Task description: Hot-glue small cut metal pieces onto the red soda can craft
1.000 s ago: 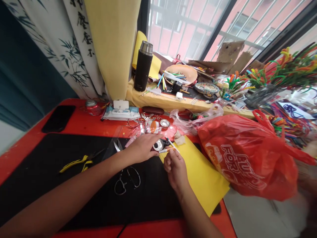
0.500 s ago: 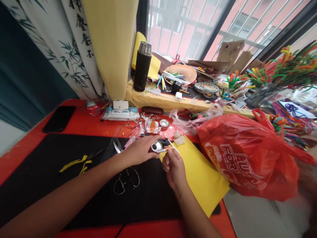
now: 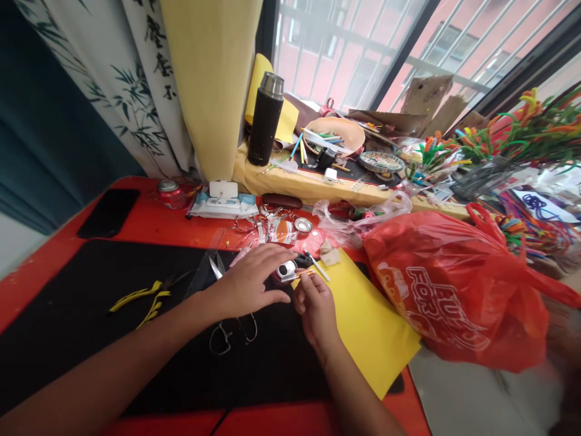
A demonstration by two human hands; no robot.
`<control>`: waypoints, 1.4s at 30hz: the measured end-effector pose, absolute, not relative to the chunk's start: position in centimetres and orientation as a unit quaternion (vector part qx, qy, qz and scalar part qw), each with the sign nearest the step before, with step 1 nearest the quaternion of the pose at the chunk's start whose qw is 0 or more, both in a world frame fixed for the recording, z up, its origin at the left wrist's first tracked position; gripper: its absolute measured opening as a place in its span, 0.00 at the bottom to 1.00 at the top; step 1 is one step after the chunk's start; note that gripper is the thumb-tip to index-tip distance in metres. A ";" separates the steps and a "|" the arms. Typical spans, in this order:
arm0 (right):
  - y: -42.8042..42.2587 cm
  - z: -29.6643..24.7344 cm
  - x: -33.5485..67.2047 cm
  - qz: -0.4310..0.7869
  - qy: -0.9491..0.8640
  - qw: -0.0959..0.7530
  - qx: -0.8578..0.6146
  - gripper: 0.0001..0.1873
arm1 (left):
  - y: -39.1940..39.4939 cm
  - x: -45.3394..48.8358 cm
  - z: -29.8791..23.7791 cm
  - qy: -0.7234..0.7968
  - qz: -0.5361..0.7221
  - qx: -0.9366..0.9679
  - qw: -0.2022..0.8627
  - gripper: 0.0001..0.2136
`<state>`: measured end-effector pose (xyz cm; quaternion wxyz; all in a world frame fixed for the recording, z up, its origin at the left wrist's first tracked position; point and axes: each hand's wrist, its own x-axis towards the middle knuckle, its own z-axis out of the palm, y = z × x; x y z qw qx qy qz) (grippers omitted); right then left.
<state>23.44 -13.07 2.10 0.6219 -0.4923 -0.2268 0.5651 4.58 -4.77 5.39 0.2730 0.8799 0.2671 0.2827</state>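
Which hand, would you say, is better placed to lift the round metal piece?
Probably the left hand: its fingers lie beside the metal piece, while the right hand pinches a thin stick.

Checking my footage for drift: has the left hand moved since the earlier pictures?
Yes: the left hand has shifted slightly toward the wire loops on the black mat, away from the yellow sheet.

Left hand (image 3: 247,281) has room over black mat (image 3: 272,375); red bag (image 3: 454,290) blocks right.

We see a white curtain (image 3: 136,103) patterned with green bamboo and black calligraphy. Our yellow sheet (image 3: 372,327) lies beside a red plastic bag (image 3: 454,290) printed with white lettering
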 end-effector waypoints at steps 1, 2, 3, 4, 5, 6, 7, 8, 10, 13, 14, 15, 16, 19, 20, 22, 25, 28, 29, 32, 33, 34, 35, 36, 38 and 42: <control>-13.0 2.1 23.3 0.564 -0.230 0.620 -0.494 0.29 | -5.2 4.6 5.5 0.260 0.289 0.882 0.266 0.32; -13.0 2.2 23.0 0.564 -0.234 0.618 -0.495 0.29 | -5.5 4.6 5.5 0.261 0.292 0.882 0.260 0.28; -12.9 2.2 22.8 0.563 -0.239 0.618 -0.495 0.29 | -5.8 4.6 5.6 0.270 0.293 0.881 0.254 0.24; -12.9 2.3 22.5 0.563 -0.246 0.616 -0.492 0.29 | -6.0 4.5 5.6 0.281 0.292 0.879 0.249 0.22; -12.9 2.3 22.3 0.563 -0.254 0.616 -0.489 0.28 | -6.2 4.4 5.6 0.295 0.291 0.876 0.247 0.19; -12.9 2.4 22.1 0.564 -0.261 0.615 -0.486 0.28 | -6.3 4.3 5.5 0.309 0.289 0.871 0.248 0.18; -13.0 2.4 21.9 0.564 -0.268 0.613 -0.483 0.27 | -6.3 4.2 5.5 0.322 0.287 0.866 0.253 0.16; -13.0 2.4 21.7 0.566 -0.275 0.611 -0.481 0.27 | -6.3 4.1 5.4 0.332 0.285 0.860 0.262 0.15; -13.1 2.5 21.5 0.568 -0.283 0.606 -0.480 0.26 | -6.2 3.8 5.3 0.351 0.278 0.847 0.288 0.13; -13.2 2.4 21.3 0.568 -0.295 0.598 -0.483 0.25 | -6.2 3.7 5.0 0.372 0.282 0.818 0.337 0.11; -13.2 2.4 21.3 0.567 -0.301 0.595 -0.484 0.25 | -6.1 3.7 5.0 0.375 0.288 0.807 0.355 0.11; -13.2 2.4 21.3 0.565 -0.307 0.592 -0.486 0.25 | -6.0 3.6 5.0 0.376 0.294 0.796 0.372 0.10; -13.2 2.3 21.4 0.563 -0.310 0.591 -0.487 0.25 | -5.9 3.6 5.1 0.377 0.302 0.786 0.385 0.09; -13.3 2.2 22.0 0.545 -0.304 0.601 -0.500 0.27 | -5.3 3.1 5.8 0.387 0.338 0.757 0.403 0.07; -13.4 2.1 22.3 0.533 -0.299 0.606 -0.509 0.29 | -5.1 2.8 6.1 0.391 0.346 0.751 0.406 0.07; -13.6 1.8 23.1 0.505 -0.298 0.610 -0.533 0.30 | -4.6 2.2 6.7 0.406 0.357 0.734 0.412 0.07; -14.2 1.4 24.5 0.461 -0.311 0.607 -0.568 0.30 | -3.9 1.1 7.2 0.450 0.362 0.699 0.422 0.09; -14.5 1.2 25.3 0.414 -0.359 0.599 -0.584 0.27 | -3.3 0.5 7.1 0.470 0.375 0.673 0.432 0.11; -14.5 1.2 25.5 0.399 -0.375 0.597 -0.586 0.26 | -3.2 0.4 7.0 0.469 0.380 0.671 0.429 0.11; -14.2 1.3 25.4 0.371 -0.417 0.581 -0.592 0.26 | -2.8 0.4 6.6 0.469 0.390 0.669 0.425 0.12; -14.0 1.3 25.3 0.364 -0.430 0.574 -0.594 0.27 | -2.8 0.5 6.5 0.469 0.389 0.668 0.428 0.12; -13.8 1.3 25.2 0.356 -0.442 0.567 -0.597 0.29 | -2.9 0.5 6.5 0.467 0.387 0.667 0.433 0.12; -13.5 1.2 25.1 0.346 -0.456 0.559 -0.600 0.31 | -3.0 0.6 6.5 0.466 0.384 0.664 0.441 0.11; -13.3 1.1 25.0 0.334 -0.469 0.552 -0.603 0.33 | -3.1 0.6 6.6 0.465 0.381 0.661 0.449 0.11; -12.8 0.7 24.9 0.314 -0.494 0.534 -0.610 0.37 | -3.3 0.7 6.7 0.462 0.377 0.656 0.462 0.10; -11.9 -0.5 24.5 0.293 -0.518 0.507 -0.624 0.43 | -3.5 0.5 6.6 0.470 0.358 0.650 0.479 0.10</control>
